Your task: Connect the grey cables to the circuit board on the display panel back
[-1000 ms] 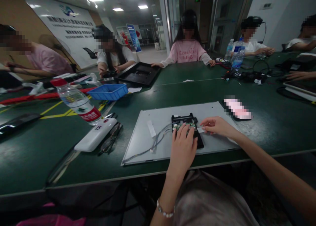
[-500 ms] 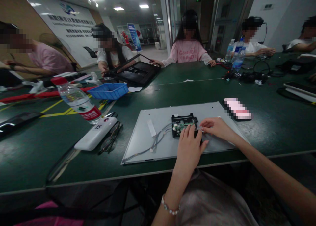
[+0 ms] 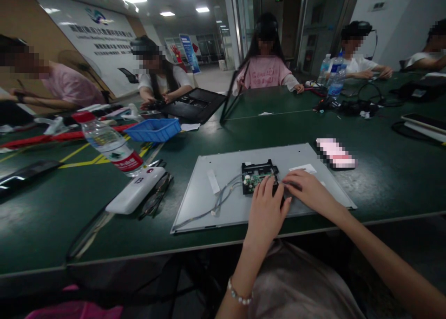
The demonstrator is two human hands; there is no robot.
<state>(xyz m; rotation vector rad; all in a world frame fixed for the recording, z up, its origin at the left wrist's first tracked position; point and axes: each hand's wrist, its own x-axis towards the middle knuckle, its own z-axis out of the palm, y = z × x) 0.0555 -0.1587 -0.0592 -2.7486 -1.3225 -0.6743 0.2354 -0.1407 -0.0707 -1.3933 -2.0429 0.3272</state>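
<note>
A black frame with a green circuit board [image 3: 256, 181] lies on a flat grey-white panel [image 3: 195, 203]. My left hand [image 3: 267, 203] rests over the near right part of the board and frame, its fingertips touching them and its thumb apart. Just right of the frame, my right hand [image 3: 306, 189] pinches something thin and grey; the fingers partly hide it. Grey cables [image 3: 223, 199] run from the board's left side towards the panel's near left corner. White strips [image 3: 213, 181] lie on the panel, one left of the frame and one behind my right hand.
Right of the panel is a phone [image 3: 336, 153]. To the left are a white power bank [image 3: 135, 190], glasses [image 3: 157, 196], a tilted water bottle [image 3: 111, 145] and a blue tray [image 3: 152, 129]. Several people sit across the green table [image 3: 272, 128].
My right hand has shifted slightly right, and more of the white strip behind it shows. Across the table, a person has raised a black frame upright, away from the flat black part.
</note>
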